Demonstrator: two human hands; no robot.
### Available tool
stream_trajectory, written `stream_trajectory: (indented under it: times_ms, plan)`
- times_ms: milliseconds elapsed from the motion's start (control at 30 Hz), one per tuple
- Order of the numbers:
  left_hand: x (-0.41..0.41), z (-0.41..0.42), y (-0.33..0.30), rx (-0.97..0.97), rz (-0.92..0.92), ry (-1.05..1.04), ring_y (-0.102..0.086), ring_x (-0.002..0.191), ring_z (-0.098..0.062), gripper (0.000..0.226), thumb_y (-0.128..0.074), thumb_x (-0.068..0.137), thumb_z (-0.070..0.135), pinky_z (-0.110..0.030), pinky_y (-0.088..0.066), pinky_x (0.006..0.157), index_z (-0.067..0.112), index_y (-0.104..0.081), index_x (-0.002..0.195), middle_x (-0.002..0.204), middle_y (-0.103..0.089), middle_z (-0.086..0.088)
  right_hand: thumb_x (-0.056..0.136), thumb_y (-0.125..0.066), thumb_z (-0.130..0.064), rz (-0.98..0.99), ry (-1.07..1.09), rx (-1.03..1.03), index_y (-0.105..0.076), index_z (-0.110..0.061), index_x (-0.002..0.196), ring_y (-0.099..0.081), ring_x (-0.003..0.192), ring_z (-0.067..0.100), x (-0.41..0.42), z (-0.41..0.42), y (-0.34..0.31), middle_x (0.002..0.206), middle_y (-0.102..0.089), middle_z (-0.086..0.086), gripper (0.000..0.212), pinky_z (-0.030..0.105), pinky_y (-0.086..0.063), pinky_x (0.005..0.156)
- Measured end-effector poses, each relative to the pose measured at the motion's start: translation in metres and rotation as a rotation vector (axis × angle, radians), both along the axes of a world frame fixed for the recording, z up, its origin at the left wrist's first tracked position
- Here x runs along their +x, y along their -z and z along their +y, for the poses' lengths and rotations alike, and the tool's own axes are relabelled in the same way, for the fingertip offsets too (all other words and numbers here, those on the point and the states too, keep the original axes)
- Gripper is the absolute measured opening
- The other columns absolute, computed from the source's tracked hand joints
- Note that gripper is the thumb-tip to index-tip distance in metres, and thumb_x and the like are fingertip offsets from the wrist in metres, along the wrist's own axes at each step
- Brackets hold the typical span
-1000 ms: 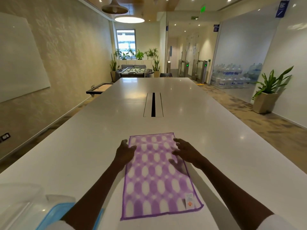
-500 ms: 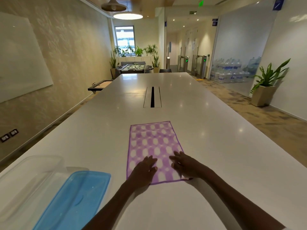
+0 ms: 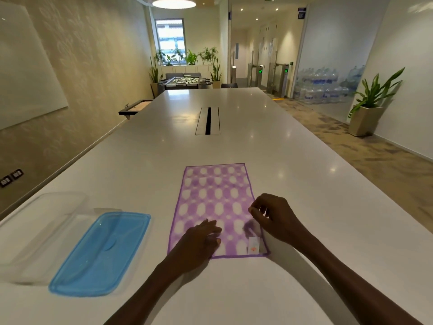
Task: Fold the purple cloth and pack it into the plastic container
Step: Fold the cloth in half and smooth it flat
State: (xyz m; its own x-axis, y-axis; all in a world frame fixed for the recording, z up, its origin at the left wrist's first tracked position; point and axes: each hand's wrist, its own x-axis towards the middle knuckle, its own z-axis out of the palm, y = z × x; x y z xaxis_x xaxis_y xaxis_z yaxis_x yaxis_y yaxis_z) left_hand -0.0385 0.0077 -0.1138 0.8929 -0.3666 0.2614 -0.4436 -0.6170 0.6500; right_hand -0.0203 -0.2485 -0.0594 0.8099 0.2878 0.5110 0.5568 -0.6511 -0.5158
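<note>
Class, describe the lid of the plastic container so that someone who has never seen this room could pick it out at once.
Start at the long white table. On its near left stands the clear plastic container, and the lid lies flat against its right side, left of the purple cloth. It is the only solid blue thing there.

I count one purple cloth (image 3: 216, 207) on the one long white table (image 3: 304, 184), and two hands on it: my left hand (image 3: 199, 240) and my right hand (image 3: 273, 215). There is one clear plastic container (image 3: 35, 233), with one blue lid (image 3: 100, 252) beside it. One small tag (image 3: 253, 247) sits on the cloth. Farther off stand one potted plant (image 3: 372, 102) (right side) and one foosball table (image 3: 184, 81).
</note>
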Motion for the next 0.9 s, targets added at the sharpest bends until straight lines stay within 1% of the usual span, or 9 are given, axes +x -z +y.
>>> stream_trajectory:
  times_ms: [133, 267, 367, 433, 500, 600, 667, 800, 900]
  plan:
    - [-0.013, -0.010, -0.011, -0.028, -0.092, 0.077, -0.069, 0.102, -0.017, 0.029, -0.055, 0.091, 0.029, -0.026, -0.051, 0.093, 0.011, -0.072, 0.105, 0.110, -0.074, -0.005, 0.084, -0.072, -0.027, 0.118, -0.241, -0.041, -0.066, -0.019, 0.073, -0.059, 0.059, 0.010, -0.032, -0.002, -0.012, 0.069, -0.063, -0.008, 0.015, 0.016, -0.046, 0.054]
    - [-0.022, -0.019, -0.013, -0.041, -0.056, 0.047, -0.070, 0.093, -0.019, 0.029, -0.054, 0.094, 0.033, -0.037, -0.055, 0.081, 0.011, -0.072, 0.101, 0.103, -0.074, -0.009, 0.082, -0.072, -0.030, 0.246, -0.301, -0.259, -0.074, -0.021, 0.084, -0.062, 0.069, 0.006, -0.044, -0.004, -0.006, 0.082, -0.069, -0.007, 0.009, 0.018, -0.049, 0.059]
    - [-0.027, -0.024, -0.010, -0.024, -0.002, 0.056, -0.067, 0.100, -0.027, 0.042, -0.046, 0.097, 0.042, -0.038, -0.053, 0.085, 0.008, -0.071, 0.098, 0.105, -0.073, -0.014, 0.084, -0.072, -0.027, 0.270, -0.250, -0.398, -0.074, -0.018, 0.100, -0.063, 0.078, 0.007, -0.042, -0.006, 0.007, 0.098, -0.070, -0.002, 0.019, 0.019, -0.049, 0.066]
    - [-0.027, -0.026, -0.007, 0.002, 0.017, 0.020, -0.062, 0.118, -0.019, 0.028, -0.049, 0.096, 0.022, -0.023, -0.048, 0.093, 0.012, -0.072, 0.106, 0.124, -0.069, -0.008, 0.083, -0.073, -0.024, 0.258, -0.245, -0.430, -0.074, -0.014, 0.102, -0.063, 0.083, 0.010, -0.039, -0.007, 0.015, 0.103, -0.069, -0.001, 0.021, 0.009, -0.041, 0.067]
    - [-0.029, -0.028, -0.006, 0.018, 0.044, 0.001, -0.051, 0.131, -0.015, 0.028, -0.049, 0.095, 0.013, -0.020, -0.040, 0.103, 0.014, -0.071, 0.114, 0.137, -0.060, -0.004, 0.084, -0.072, -0.021, 0.232, -0.234, -0.436, -0.075, -0.013, 0.101, -0.063, 0.087, 0.010, -0.039, -0.007, 0.020, 0.104, -0.069, 0.000, 0.019, 0.004, -0.036, 0.068]
    - [-0.032, -0.030, -0.004, 0.032, 0.081, -0.004, -0.038, 0.140, -0.014, 0.027, -0.051, 0.096, 0.019, -0.032, -0.037, 0.112, 0.018, -0.070, 0.115, 0.144, -0.054, -0.003, 0.087, -0.065, -0.017, 0.143, -0.201, -0.433, -0.075, -0.014, 0.094, -0.063, 0.090, 0.015, -0.041, -0.007, 0.028, 0.100, -0.069, 0.001, 0.013, 0.021, -0.048, 0.075]
    - [-0.035, -0.032, -0.005, 0.045, 0.076, -0.005, -0.039, 0.139, -0.012, 0.026, -0.059, 0.091, 0.027, -0.031, -0.038, 0.109, 0.022, -0.070, 0.114, 0.144, -0.054, -0.001, 0.089, -0.059, -0.019, 0.076, -0.169, -0.426, -0.071, -0.016, 0.089, -0.059, 0.088, 0.016, -0.045, -0.006, 0.033, 0.093, -0.068, -0.001, 0.012, 0.029, -0.049, 0.073]
    - [-0.037, -0.034, -0.010, 0.082, -0.031, -0.037, -0.067, 0.103, -0.011, 0.025, -0.069, 0.080, 0.026, -0.031, -0.054, 0.086, 0.021, -0.072, 0.105, 0.114, -0.072, 0.002, 0.093, -0.048, -0.026, 0.062, -0.096, -0.286, -0.056, -0.021, 0.092, -0.052, 0.074, 0.013, -0.053, -0.010, 0.030, 0.081, -0.062, -0.004, 0.010, 0.031, -0.043, 0.065]
    - [-0.033, -0.023, -0.021, 0.077, -0.069, -0.034, -0.062, 0.068, -0.007, 0.009, -0.057, 0.080, 0.014, -0.039, -0.051, 0.062, 0.017, -0.066, 0.080, 0.074, -0.069, 0.003, 0.099, -0.043, -0.027, 0.092, -0.089, -0.169, -0.049, -0.024, 0.096, -0.054, 0.067, 0.013, -0.055, -0.016, 0.019, 0.078, -0.061, -0.004, 0.007, 0.035, -0.044, 0.064]
